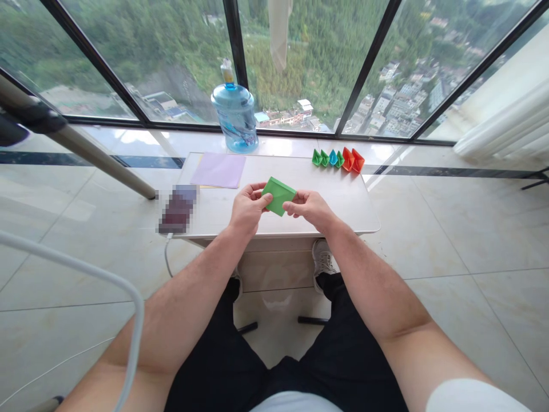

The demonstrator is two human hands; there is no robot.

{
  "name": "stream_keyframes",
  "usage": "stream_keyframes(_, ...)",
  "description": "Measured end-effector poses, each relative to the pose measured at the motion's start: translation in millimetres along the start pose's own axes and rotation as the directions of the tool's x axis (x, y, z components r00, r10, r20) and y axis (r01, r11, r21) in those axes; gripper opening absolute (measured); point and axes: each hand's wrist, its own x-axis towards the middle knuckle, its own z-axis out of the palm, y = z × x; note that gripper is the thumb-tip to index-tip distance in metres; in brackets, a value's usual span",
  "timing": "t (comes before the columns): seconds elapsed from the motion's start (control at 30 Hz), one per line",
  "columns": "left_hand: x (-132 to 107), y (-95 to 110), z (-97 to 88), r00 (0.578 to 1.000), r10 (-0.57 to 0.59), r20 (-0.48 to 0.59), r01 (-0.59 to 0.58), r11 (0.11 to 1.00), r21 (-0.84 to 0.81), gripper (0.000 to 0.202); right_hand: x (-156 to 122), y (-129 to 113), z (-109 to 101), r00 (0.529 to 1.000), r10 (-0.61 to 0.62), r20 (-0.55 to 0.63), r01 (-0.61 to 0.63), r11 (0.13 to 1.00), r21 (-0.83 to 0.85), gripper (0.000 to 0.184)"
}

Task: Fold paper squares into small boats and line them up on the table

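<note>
A folded piece of green paper [279, 195] is held up above the front half of the low white table [300, 224]. My left hand [247, 209] pinches its left edge, thumb on top and fingers behind. On the opposite side, my right hand [312, 209] grips the right edge between thumb and fingers. At the table's back right stands a row of small folded paper boats: green ones [317, 158], a blue one [333, 158] and orange-red ones [352, 161]. Flat sheets of purple paper [219, 170] lie at the back left, with a yellowish edge showing beneath.
A blurred-out device [178, 209] with a white cable [168, 257] sits at the table's left edge. Behind the table, a large blue water bottle [235, 117] stands by the window. A metal pole [103, 154] slants in from the left; a white curved tube [86, 254] crosses the lower left.
</note>
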Motion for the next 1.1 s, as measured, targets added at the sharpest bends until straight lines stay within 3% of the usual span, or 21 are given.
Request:
stream_keyframes(0.1,-2,0,1.6,0.999,-0.040,0.005,0.040,0.999,-0.009,0.050,2,2,2,0.995,-0.014,-0.103,0.015,1.000,0.001,0.030)
stream_keyframes(0.2,-4,6,0.1,0.995,-0.040,0.089,0.031,0.994,0.110,0.056,5,3,-1,0.980,-0.026,-0.198,0.025,1.000,-0.005,0.024)
stream_keyframes(0.33,-1,14,-6.1,0.987,0.061,0.149,-0.098,0.962,0.254,0.051,4,2,-6,0.987,-0.009,-0.163,0.007,1.000,-0.014,0.024)
stream_keyframes(0.47,1,15,-8.5,0.988,0.102,0.114,-0.129,0.956,0.263,0.043,0,-2,-5,0.981,-0.089,-0.173,0.090,0.996,0.001,0.047)
stream_keyframes(0.6,0,13,-5.9,0.990,0.122,0.076,-0.138,0.956,0.260,0.041,-1,-3,-4,0.976,-0.134,-0.172,0.133,0.991,-0.017,0.037)
stream_keyframes(0.9,-3,17,-5.7,0.985,0.023,0.170,-0.062,0.973,0.224,0.034,1,2,-5,0.984,-0.154,-0.086,0.153,0.988,-0.020,0.030)
stream_keyframes(1.1,-5,23,-8.0,0.974,-0.037,0.223,-0.013,0.976,0.217,0.038,0,-1,-12,0.989,-0.138,-0.048,0.138,0.990,-0.009,0.037)
